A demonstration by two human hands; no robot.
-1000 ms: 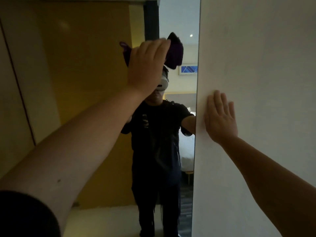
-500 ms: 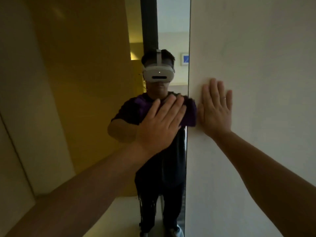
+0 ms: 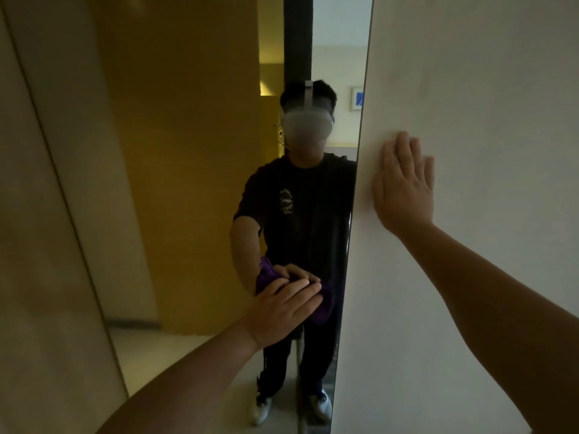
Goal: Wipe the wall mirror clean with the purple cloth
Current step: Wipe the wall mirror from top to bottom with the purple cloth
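Observation:
A tall wall mirror (image 3: 194, 183) fills the middle and left of the view, its right edge meeting a white wall. My left hand (image 3: 282, 308) presses the purple cloth (image 3: 324, 305) flat against the lower part of the glass, close to that right edge. Most of the cloth is hidden under my palm; purple folds show past my fingertips and in the reflection. My right hand (image 3: 404, 186) lies flat with fingers spread on the white wall, just right of the mirror's edge, holding nothing.
The white wall (image 3: 470, 89) takes up the whole right side. A beige panel (image 3: 37, 245) borders the mirror on the left. The glass reflects a person in dark clothes, a yellow wall and a pale floor.
My left hand has swept the cloth down the mirror from head height through chest height to low on the glass. My right hand has stayed flat on the wall.

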